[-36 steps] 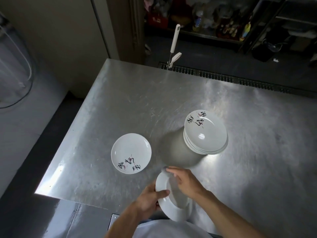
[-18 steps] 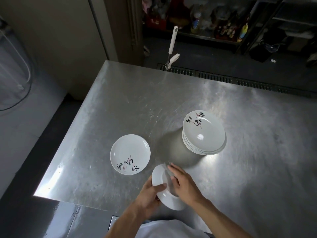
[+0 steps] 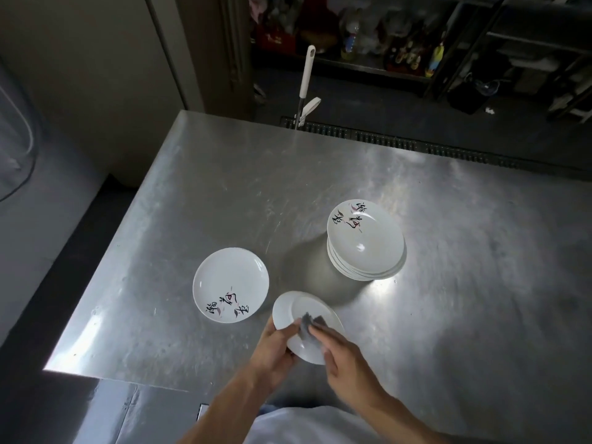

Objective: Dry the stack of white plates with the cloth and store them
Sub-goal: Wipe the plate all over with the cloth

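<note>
**A:** Head view. How do the hands stand?

**B:** The left hand (image 3: pixel 275 349) grips the held plate (image 3: pixel 294 310) by its rim at the plate's 7 o'clock. The thumb lies over the top face and the fingers curl beneath. The plate is tilted and looks lifted off the steel table (image 3: pixel 224 187), near the table's front edge. The right hand (image 3: pixel 344 357) has its fingers bunched on a grey cloth (image 3: pixel 309 326) and presses it onto the upturned face.

**A:** And the other plates?

**B:** Taken from the held plate, the stack of white plates (image 3: pixel 365 241) is at 1 o'clock, well apart, with black lettering on the top one. A single plate (image 3: pixel 230 283) lies at 10 o'clock, just beside, flat on the table with its lettering up.

**A:** Which face is under the cloth?

**B:** No lettering shows on it. It is likely the underside, but I cannot tell for sure.

**A:** How should this wipe be done well?

**B:** My reading is that drying is under way and most of the stack is not yet done.
- Sweep the cloth from the centre out to the rim.
- Let the left hand turn the plate by its edge, so the patch under the thumb gets wiped too.
- Dry both faces and any foot ring, where water would collect.
- The glaze is probably wet and slippery, so hold it firmly and work low over the table.
- The single plate looks like the start of the dried pile, so set this one down there gently.
</note>
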The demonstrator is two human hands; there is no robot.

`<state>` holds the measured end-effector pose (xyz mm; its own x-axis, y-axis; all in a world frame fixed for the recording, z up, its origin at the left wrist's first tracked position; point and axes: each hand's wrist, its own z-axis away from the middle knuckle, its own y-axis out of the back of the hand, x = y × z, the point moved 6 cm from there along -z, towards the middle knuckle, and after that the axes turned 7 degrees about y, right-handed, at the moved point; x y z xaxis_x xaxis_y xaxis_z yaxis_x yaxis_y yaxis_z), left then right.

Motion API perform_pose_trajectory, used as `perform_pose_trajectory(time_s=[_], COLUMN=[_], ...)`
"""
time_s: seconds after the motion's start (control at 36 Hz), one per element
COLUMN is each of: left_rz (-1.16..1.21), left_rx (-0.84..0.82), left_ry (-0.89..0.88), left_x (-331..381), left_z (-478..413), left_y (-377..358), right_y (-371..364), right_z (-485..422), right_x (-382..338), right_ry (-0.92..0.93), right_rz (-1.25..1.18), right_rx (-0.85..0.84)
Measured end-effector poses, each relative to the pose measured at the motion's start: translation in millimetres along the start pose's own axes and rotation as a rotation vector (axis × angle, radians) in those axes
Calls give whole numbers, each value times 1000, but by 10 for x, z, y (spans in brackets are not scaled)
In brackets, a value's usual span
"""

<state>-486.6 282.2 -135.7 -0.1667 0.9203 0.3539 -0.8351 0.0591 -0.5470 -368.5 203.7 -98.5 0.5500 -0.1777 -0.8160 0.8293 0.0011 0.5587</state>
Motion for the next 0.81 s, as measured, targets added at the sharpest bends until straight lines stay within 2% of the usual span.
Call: perform_pose_trajectory(time_s=[0.06,0.17,0.36,0.44,0.53,0.58,0.67,0.72,0.81], left_rz=[26,49,-120,-121,-192,-333,-641,-675,-492], left_rx=[-6,-6,-95,-69,59,215,473,465,280], left_ry=[2,-1,-74,-58,-54,-123,-226,-193,-160], left_x=[11,69,240,225,175,185,236,210,195], left_z=[-22,-41,-14,-12,-53,-75,-81,-77,24], left_y=[-35,-116,-409,-397,-243,-75,158,218,75], right_y=[17,80,409,579,787,845,922,1005,1150], right_z=[-43,-96,-228,-314,-417,-426,-366,-329,-343], right_x=[-7,-29,-157,-117,29,118,170,183,173], right_ry=[-11,92,212,127,-96,-237,-328,-351,-326], right_rz=[7,163,250,213,61,-99,-225,-287,-435], right_rx=[7,-103,182,263,331,339,388,409,452])
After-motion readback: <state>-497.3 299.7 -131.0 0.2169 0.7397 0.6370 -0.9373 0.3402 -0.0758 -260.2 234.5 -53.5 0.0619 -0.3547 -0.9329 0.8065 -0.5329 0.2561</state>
